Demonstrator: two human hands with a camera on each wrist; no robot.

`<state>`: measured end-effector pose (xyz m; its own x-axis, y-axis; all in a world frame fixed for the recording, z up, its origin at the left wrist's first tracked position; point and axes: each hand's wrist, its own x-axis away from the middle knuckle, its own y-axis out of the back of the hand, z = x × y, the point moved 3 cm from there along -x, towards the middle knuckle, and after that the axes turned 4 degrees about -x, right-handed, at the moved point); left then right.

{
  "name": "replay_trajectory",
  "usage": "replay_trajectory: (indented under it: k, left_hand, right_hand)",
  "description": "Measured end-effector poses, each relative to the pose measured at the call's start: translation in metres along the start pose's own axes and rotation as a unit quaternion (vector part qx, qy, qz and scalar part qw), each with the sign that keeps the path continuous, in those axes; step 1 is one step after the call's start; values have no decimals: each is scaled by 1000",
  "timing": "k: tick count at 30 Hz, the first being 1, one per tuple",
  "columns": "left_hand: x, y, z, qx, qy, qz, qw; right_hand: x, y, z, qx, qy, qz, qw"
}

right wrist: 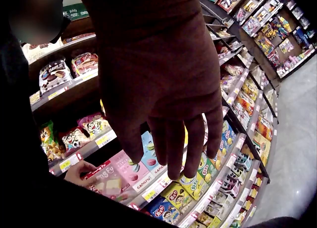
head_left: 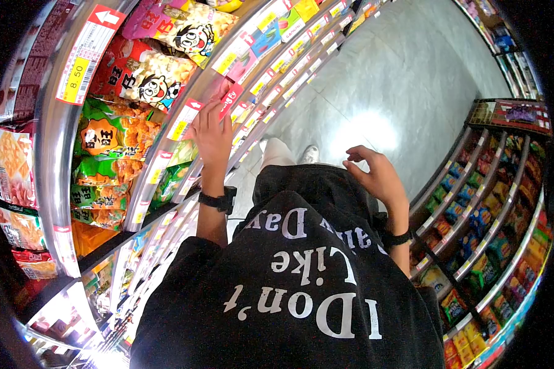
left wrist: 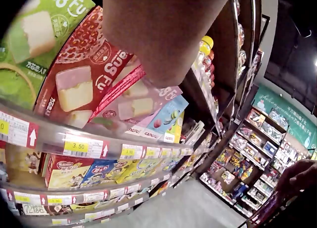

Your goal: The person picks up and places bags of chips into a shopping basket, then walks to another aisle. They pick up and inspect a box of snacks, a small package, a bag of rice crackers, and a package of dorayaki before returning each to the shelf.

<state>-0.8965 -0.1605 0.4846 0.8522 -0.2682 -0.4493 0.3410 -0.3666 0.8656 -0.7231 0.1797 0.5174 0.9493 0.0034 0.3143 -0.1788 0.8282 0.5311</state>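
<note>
- Your left hand (head_left: 212, 136) is up at the snack shelf (head_left: 166, 161), fingers grasping a red wafer pack (right wrist: 106, 177) on the shelf's front row, just above the price rail (left wrist: 89, 148).
- Your right hand (head_left: 375, 175) hangs free over the aisle floor (head_left: 406, 80), well apart from the shelves, fingers loosely curled and holding nothing.
- Keep the grasp on the pack's edges, I'd judge, so the wafers inside don't crack.
- Draw it straight out; the pink pack (right wrist: 132, 169) sits just beside it and could tip forward.
- Bring the right hand under as support once the pack clears the rail.
</note>
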Motion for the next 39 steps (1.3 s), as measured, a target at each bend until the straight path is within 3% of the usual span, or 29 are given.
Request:
replay_trajectory:
  k: [2,6,12,13,15,16,18,20,22,24,27,29,30,32,35,39]
  left_hand:
    - [2,-1,-2,-6,-51,-51,997]
    - [10,0,-4,-13,-60,-55,997]
    - [4,25,-40,155,-57,-45,985]
    - [1,28,-48,207,-89,-27,974]
    - [-3,32,-65,300,-115,4,947]
    - [-6,37,-74,302,-115,5,946]
    - [-12,45,-94,400,-149,66,902]
    - [-13,48,-107,431,-162,88,884]
    - [-12,47,-119,541,-117,159,817]
    - [-13,47,-124,548,-135,171,808]
    - [-13,47,-134,587,-102,183,782]
    - [-15,47,-138,612,-29,185,768]
    - [-15,48,-139,612,-30,186,768]
    - [-14,48,-140,537,-5,192,822]
    - [-8,42,-142,523,54,236,817]
    - [-1,29,-142,494,53,282,820]
  right_hand:
    - [0,0,0,-3,5,-3,1000]
    - [1,0,-3,-1,14,-7,1000]
    - [-1,4,10,-31,-3,-1,1000]
    - [-3,3,11,-30,-4,-1,1000]
    - [-4,4,18,-64,81,-26,994]
    - [-5,2,22,-63,79,-27,994]
    - [-6,5,40,-96,156,-97,978]
    - [-7,7,52,-103,170,-104,974]
    - [-5,9,53,-112,185,-112,970]
    - [-3,6,45,-155,120,9,980]
    - [1,7,44,-166,112,-5,980]
    - [3,7,43,-168,111,-14,979]
    - [4,6,43,-169,111,-22,979]
    - [5,4,38,-180,112,-32,977]
    - [7,5,35,-197,99,-45,974]
    - [5,2,31,-158,52,-94,982]
